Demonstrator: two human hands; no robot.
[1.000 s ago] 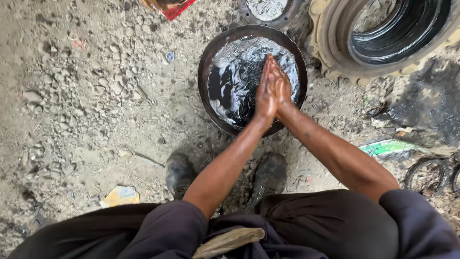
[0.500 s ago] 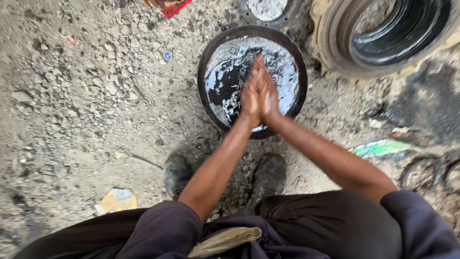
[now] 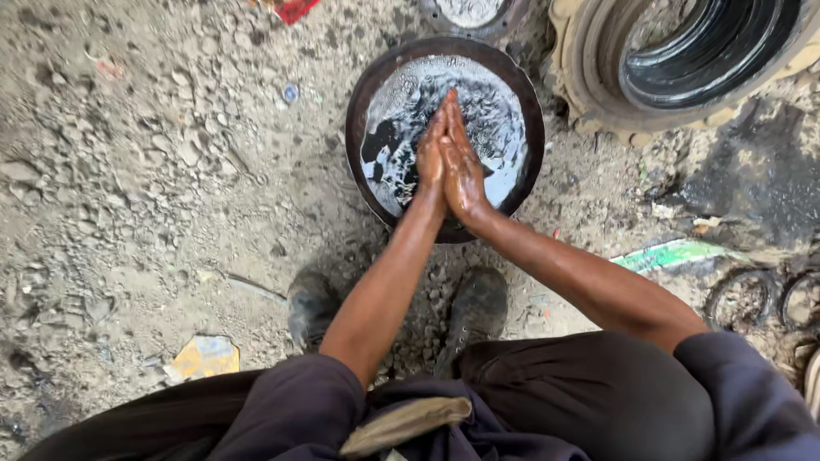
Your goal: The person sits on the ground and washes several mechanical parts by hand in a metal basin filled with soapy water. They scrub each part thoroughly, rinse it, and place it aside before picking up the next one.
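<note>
The palms are hidden, pressed flat together, left hand (image 3: 430, 162) against right hand (image 3: 465, 166), fingers straight, gripping nothing. Their long axis points far, over the round dark basin (image 3: 363, 111) of soapy water on gravel ground (image 3: 128, 171) ahead.

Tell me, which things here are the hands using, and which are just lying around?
In use:
- left hand and right hand, wet, pressed palm to palm
- round dark basin of soapy liquid right below them

Just lying about:
- big tyre at upper right
- red scrap at the top edge
- yellow scrap on the gravel
- green strip
- small rings at right
</note>
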